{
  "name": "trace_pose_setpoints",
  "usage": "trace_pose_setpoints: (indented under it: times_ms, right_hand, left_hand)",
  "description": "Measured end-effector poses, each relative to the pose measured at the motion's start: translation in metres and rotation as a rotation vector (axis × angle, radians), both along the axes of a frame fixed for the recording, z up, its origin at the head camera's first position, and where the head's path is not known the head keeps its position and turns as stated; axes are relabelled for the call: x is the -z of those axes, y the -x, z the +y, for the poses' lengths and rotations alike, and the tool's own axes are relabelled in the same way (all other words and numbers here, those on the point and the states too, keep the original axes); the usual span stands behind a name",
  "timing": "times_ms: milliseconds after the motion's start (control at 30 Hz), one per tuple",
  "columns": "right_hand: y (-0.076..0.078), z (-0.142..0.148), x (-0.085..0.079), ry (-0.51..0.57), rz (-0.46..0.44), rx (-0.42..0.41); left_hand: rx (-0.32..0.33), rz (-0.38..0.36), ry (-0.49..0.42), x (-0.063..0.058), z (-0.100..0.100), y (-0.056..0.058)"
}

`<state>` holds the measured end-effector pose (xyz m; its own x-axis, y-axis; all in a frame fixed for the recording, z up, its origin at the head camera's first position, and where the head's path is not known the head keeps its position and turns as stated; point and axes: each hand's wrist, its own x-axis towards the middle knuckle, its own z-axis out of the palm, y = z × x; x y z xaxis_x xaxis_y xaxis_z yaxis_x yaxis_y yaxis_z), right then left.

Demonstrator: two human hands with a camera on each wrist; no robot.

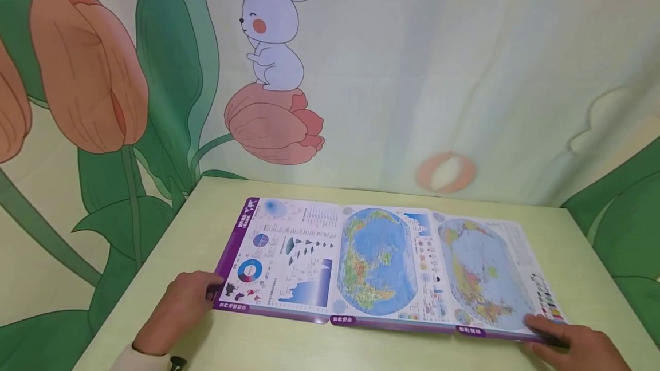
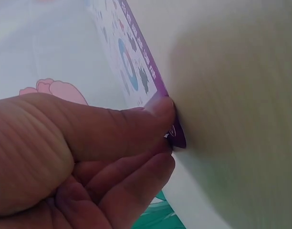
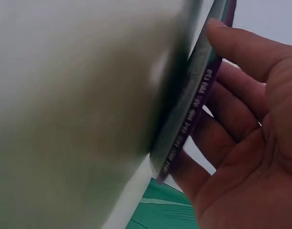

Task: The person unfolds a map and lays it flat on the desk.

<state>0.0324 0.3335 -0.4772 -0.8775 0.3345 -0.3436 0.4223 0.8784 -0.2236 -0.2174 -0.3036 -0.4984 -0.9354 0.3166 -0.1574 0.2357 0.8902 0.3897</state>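
Observation:
A fold-out world map (image 1: pixel 378 262) lies spread across the table, its purple-edged panels in a row. Charts and a blue ring diagram fill the left panel; blue oval maps cover the middle and right ones. My left hand (image 1: pixel 177 308) pinches the purple left corner, and the left wrist view has the thumb on top of that corner (image 2: pixel 178 136). At the opposite end, my right hand (image 1: pixel 582 343) grips the near right corner. Seen from the right wrist, the thumb is on one face of the folded edge (image 3: pixel 189 117) and the fingers are behind it.
The pale yellow-green table (image 1: pixel 278 345) extends around the map. Behind it hangs a light curtain (image 1: pixel 371 85) printed with a white rabbit, orange tulips and green leaves. Its folds meet the table's back edge.

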Motion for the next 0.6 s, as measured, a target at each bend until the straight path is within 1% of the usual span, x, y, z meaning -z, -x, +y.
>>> trace_pose_setpoints:
  times_ms: [67, 133, 233, 267, 333, 400, 467, 500, 533, 600]
  right_hand:
    - [-0.002, 0.002, 0.005, -0.010, -0.048, -0.021]
    - [-0.003, 0.003, 0.008, -0.012, -0.088, -0.024]
    - [-0.004, 0.001, 0.010, -0.021, -0.105, -0.036]
    - [-0.005, 0.000, 0.010, -0.027, -0.101, -0.045]
    - [-0.006, -0.004, 0.006, -0.024, -0.108, -0.056]
    - [-0.005, -0.010, 0.000, -0.028, -0.124, -0.064]
    - [-0.001, -0.020, -0.010, -0.055, -0.122, -0.079]
    - [0.002, -0.026, -0.016, -0.077, -0.114, -0.084]
    - [0.004, -0.034, -0.020, -0.105, -0.060, -0.101]
    - [0.012, -0.052, -0.026, -0.167, 0.082, -0.147]
  left_hand:
    - [0.001, -0.001, 0.000, 0.000, -0.003, 0.000]
    - [0.001, -0.001, -0.001, -0.001, -0.005, 0.000]
    - [-0.004, -0.017, 0.010, -0.002, -0.005, -0.001]
    - [0.004, -0.020, 0.019, -0.003, -0.005, -0.001]
    - [0.030, -0.022, 0.048, -0.005, -0.002, -0.002]
    - [0.045, -0.024, 0.080, -0.009, 0.004, -0.006]
    - [0.064, 0.000, 0.107, -0.014, 0.015, -0.012]
    - [0.063, 0.014, 0.117, -0.016, 0.022, -0.015]
    - [0.060, 0.031, 0.122, -0.019, 0.030, -0.019]
    - [0.078, 0.093, 0.132, -0.023, 0.047, -0.026]
